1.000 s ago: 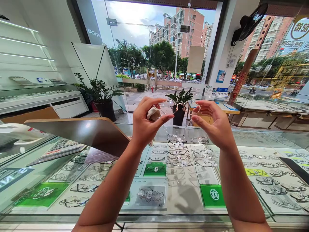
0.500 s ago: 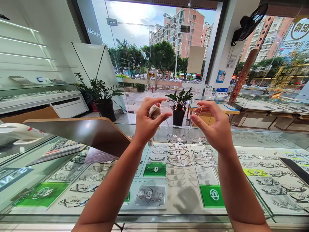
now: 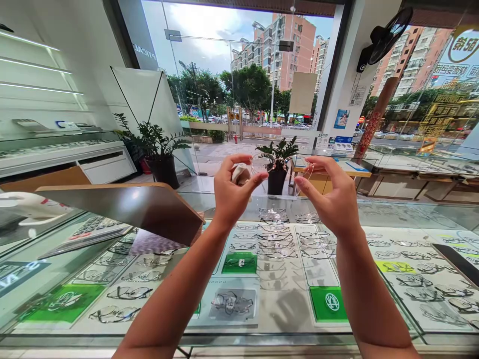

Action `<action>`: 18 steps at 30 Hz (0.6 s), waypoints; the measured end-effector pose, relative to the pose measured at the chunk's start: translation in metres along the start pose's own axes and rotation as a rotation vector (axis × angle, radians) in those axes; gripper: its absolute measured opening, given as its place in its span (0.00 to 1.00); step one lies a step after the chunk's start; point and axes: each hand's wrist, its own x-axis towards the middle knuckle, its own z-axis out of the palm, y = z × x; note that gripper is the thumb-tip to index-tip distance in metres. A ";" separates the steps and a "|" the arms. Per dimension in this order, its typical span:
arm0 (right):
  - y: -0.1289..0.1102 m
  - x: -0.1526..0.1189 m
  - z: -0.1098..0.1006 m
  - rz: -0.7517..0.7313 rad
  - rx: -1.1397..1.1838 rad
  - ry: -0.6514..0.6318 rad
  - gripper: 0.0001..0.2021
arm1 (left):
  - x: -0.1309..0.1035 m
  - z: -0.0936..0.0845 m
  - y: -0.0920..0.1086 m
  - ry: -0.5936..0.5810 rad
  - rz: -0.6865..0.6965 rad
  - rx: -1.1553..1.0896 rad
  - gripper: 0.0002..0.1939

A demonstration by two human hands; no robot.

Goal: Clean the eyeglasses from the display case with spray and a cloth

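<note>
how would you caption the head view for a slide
Left hand and right hand hold up eyeglasses above a glass display case of spectacle frames.

glass display counter [image 3: 277, 339], near edge running L to R. brown board [image 3: 123, 205] tilted on the L side w/ a calc [image 3: 92, 228] just beside it and a stripy sheet [image 3: 149, 244] by its lower edge. dark flat slab [image 3: 455, 261] over on the R. under the glass: rows of specs [image 3: 277, 236], plus green cards [image 3: 316, 306], some close to the near edge
</note>
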 end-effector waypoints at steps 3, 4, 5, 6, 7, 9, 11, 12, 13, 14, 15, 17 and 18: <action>0.000 0.000 0.000 0.011 0.006 -0.002 0.17 | -0.002 0.003 0.001 0.027 -0.003 -0.018 0.27; 0.000 0.000 0.000 0.016 0.013 -0.003 0.17 | -0.002 0.003 0.002 0.032 -0.001 -0.017 0.27; 0.001 0.000 0.000 0.021 0.021 -0.008 0.17 | -0.003 0.004 0.002 0.038 0.001 -0.014 0.27; 0.002 0.000 0.000 0.028 0.029 -0.014 0.17 | -0.004 0.004 0.002 0.044 0.005 -0.008 0.27; 0.003 0.000 0.000 0.035 0.038 -0.022 0.18 | -0.005 0.005 0.003 0.054 0.010 0.002 0.27; 0.005 0.001 -0.001 0.054 0.055 -0.040 0.18 | -0.007 0.006 0.004 0.079 0.025 0.028 0.26; 0.007 0.001 -0.001 0.082 0.075 -0.060 0.18 | -0.009 0.007 0.005 0.094 0.039 0.060 0.25; 0.008 0.001 -0.001 0.095 0.083 -0.069 0.18 | -0.010 0.007 0.005 0.096 0.046 0.074 0.25; 0.009 0.002 -0.001 0.106 0.089 -0.078 0.18 | -0.010 0.008 0.006 0.097 0.050 0.084 0.25; 0.010 0.002 -0.001 0.114 0.093 -0.084 0.18 | -0.011 0.008 0.006 0.096 0.052 0.088 0.25; 0.010 0.002 -0.001 0.117 0.096 -0.087 0.18 | -0.011 0.008 0.006 0.095 0.051 0.088 0.25; 0.010 0.002 -0.001 0.118 0.095 -0.089 0.18 | -0.011 0.008 0.006 0.090 0.045 0.083 0.25; 0.010 0.002 -0.001 0.118 0.094 -0.090 0.18 | -0.011 0.008 0.005 0.088 0.042 0.080 0.25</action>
